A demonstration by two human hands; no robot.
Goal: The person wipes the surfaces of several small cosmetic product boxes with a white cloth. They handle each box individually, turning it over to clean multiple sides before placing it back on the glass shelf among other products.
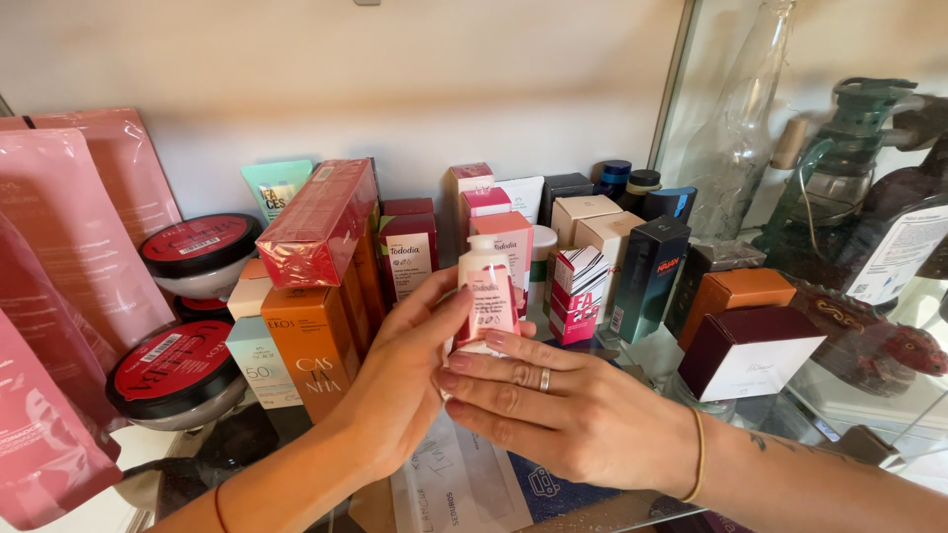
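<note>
Tube point(487, 296): upright, long axis vertical, centre of shelf, among boxes.
Left hand point(400, 380): clasps tube from left.
Right hand point(553, 410): fingers flat against tube's base, from right.

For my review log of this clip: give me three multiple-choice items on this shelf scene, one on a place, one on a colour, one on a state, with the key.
1. Where is the small tube?
A. between both hands
B. flat on the jars
C. inside the glass bottle

2. What colour are the lids of the two round jars?
A. green
B. red and black
C. white

3. How does the tube stand?
A. lying flat
B. upside down
C. upright, cap on top

Key: 1 A, the left hand and right hand both touch it. 2 B, both lids are red with black rims. 3 C, its white cap points up.
</note>
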